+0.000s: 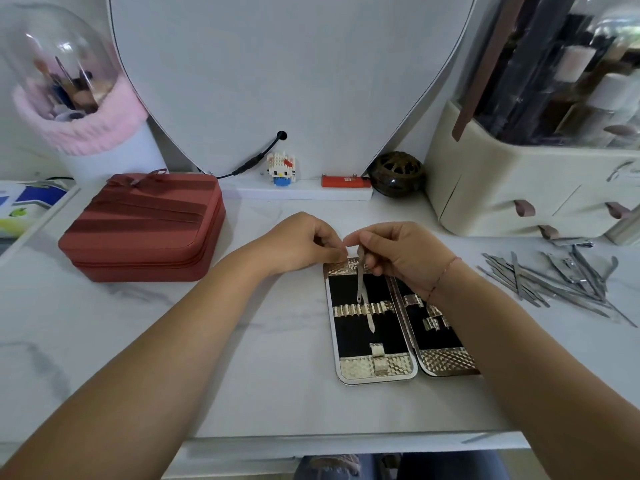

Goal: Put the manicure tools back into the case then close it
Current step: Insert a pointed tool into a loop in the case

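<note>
The manicure case [375, 370] lies open flat on the white marble table, black-lined with silver textured ends and elastic loops. My right hand [398, 254] pinches a thin steel tool [361, 282] whose lower end passes through the loop band of the left half, its tip showing below the band. My left hand [301, 244] grips the top edge of the case's left half, fingers curled on it. My right forearm covers part of the right half. A pile of loose steel manicure tools [554, 282] lies on the table to the right.
A red zip box [145, 226] sits at left, a beige drawer organiser [519, 192] at back right, a dark round pot [396, 173] and a small block figure [282, 168] by the mirror base. The table's front edge [346, 436] runs near me.
</note>
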A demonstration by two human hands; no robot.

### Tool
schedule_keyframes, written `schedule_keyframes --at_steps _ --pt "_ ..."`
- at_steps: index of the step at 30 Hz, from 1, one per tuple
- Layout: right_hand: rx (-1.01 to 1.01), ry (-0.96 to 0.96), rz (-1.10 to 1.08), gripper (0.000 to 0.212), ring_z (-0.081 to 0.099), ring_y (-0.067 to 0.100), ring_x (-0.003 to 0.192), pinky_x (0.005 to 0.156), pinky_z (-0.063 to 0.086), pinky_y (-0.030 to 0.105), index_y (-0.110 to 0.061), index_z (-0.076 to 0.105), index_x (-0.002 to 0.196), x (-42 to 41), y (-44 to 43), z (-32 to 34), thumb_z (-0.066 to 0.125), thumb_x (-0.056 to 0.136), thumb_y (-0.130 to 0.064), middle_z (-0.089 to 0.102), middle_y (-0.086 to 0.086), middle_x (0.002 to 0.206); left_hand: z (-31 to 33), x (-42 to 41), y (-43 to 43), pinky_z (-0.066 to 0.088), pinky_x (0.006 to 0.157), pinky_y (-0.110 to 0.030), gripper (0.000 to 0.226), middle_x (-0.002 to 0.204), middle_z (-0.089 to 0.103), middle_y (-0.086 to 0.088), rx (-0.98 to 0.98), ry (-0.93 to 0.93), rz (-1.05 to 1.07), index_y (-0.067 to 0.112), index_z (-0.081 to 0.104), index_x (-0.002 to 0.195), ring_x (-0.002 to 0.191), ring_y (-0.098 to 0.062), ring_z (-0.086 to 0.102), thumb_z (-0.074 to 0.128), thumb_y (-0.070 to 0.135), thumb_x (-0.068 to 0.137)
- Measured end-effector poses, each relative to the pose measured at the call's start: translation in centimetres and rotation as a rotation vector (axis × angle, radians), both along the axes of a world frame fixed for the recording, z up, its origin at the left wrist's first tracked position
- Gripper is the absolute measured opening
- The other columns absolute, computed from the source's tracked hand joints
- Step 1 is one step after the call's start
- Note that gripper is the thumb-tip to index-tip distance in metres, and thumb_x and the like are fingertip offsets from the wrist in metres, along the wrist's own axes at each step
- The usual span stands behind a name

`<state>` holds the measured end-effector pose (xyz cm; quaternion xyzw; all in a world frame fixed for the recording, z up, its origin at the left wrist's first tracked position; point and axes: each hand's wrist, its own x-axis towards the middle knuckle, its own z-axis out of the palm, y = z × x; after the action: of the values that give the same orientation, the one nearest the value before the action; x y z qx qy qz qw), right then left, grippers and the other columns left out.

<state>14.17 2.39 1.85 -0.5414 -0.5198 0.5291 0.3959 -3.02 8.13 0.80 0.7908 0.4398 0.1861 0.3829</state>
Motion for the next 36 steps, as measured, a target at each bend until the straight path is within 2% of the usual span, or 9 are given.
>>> schedule_keyframes --at_steps 6,11,16,20,23,27,32,34,36 --pt "0.070 -0.114 -0.098 0.005 0.059 0.010 0.048 0.049 0.050 0.018 -0.009 0.068 0.085 -0.2 0.4 -0.5 0.066 0.082 -0.005 0.065 0.005 0.059 0.4 -0.3 0.0 0.036 0.054 -0.001 0.006 0.057 0.065 0.021 -0.042 -0.009 -0.014 0.023 0.075 0.084 0.056 0.011 0.055 0.075 0.018 0.079" --pt "0.130 -0.266 -0.060 0.007 0.061 0.010 0.050 0.045 0.048 0.018 -0.011 0.064 0.077 -0.3 0.3 -0.5 0.070 0.080 -0.008 0.066 0.006 0.063 0.3 -0.3 0.0 0.035 0.052 -0.002 0.006 0.055 0.064 0.020 -0.047 -0.010 -0.011 0.021 0.075 0.084 0.053 0.010 0.053 0.075 0.018 0.079" --pt "0.129 -0.463 -0.029 0.003 0.052 0.010 0.049 0.045 0.042 0.016 -0.012 0.068 0.078 0.4 0.5 -0.3 0.070 0.079 -0.015 0.065 0.006 0.064 0.3 -0.3 0.0 0.036 0.053 -0.002 0.007 0.064 0.066 0.014 -0.053 -0.007 -0.010 0.020 0.076 0.086 0.056 0.010 0.055 0.074 0.017 0.079" --pt "0.072 -0.472 -0.011 0.005 0.043 0.007 0.041 0.041 0.036 0.012 -0.013 0.071 0.076 1.0 0.8 -0.1 0.072 0.078 -0.017 0.055 0.002 0.053 0.4 -0.2 0.0 0.036 0.051 -0.001 0.009 0.060 0.066 0.017 -0.057 -0.014 -0.013 0.017 0.076 0.088 0.053 0.010 0.055 0.074 0.015 0.080" --pt "0.126 -0.553 0.037 0.005 0.045 0.001 0.040 0.049 0.041 0.016 -0.015 0.072 0.076 0.9 0.8 0.1 0.073 0.076 -0.019 0.061 -0.002 0.058 0.4 -0.2 0.0 0.034 0.049 -0.001 0.009 0.055 0.064 0.020 -0.059 -0.008 -0.013 0.015 0.076 0.088 0.051 0.010 0.053 0.074 0.014 0.080" --pt "0.184 -0.636 0.122 0.003 0.053 0.005 0.058 0.062 0.047 0.023 -0.019 0.073 0.079 1.0 0.4 0.1 0.072 0.077 -0.020 0.069 0.005 0.073 0.4 -0.2 0.0 0.038 0.055 -0.002 0.007 0.068 0.067 0.013 -0.044 0.003 -0.019 0.019 0.076 0.087 0.057 0.010 0.055 0.074 0.016 0.080" --pt "0.263 -0.709 0.205 0.011 0.051 -0.003 0.057 0.057 0.036 0.007 -0.025 0.074 0.087 1.6 -0.3 0.5 0.065 0.084 -0.019 0.059 -0.018 0.059 0.4 -0.2 -0.1 0.036 0.053 -0.002 0.007 0.064 0.064 0.014 -0.051 -0.002 -0.017 0.018 0.075 0.086 0.054 0.011 0.053 0.074 0.015 0.080" --pt "0.393 -0.854 0.257 0.018 0.049 -0.002 0.065 0.064 0.034 0.009 -0.029 0.072 0.095 1.8 -0.6 0.4 0.060 0.088 -0.019 0.056 -0.016 0.073 0.3 -0.2 -0.1 0.037 0.054 -0.002 0.006 0.065 0.065 0.014 -0.052 -0.002 -0.018 0.019 0.075 0.085 0.055 0.010 0.054 0.074 0.016 0.080" --pt "0.494 -0.986 0.311 0.025 0.046 0.003 0.072 0.072 0.036 0.017 -0.030 0.069 0.103 1.8 -1.0 0.3 0.053 0.091 -0.016 0.052 -0.012 0.084 0.3 -0.2 -0.1 0.036 0.053 -0.003 0.006 0.062 0.064 0.015 -0.057 -0.004 -0.013 0.018 0.075 0.085 0.053 0.010 0.053 0.074 0.016 0.080"
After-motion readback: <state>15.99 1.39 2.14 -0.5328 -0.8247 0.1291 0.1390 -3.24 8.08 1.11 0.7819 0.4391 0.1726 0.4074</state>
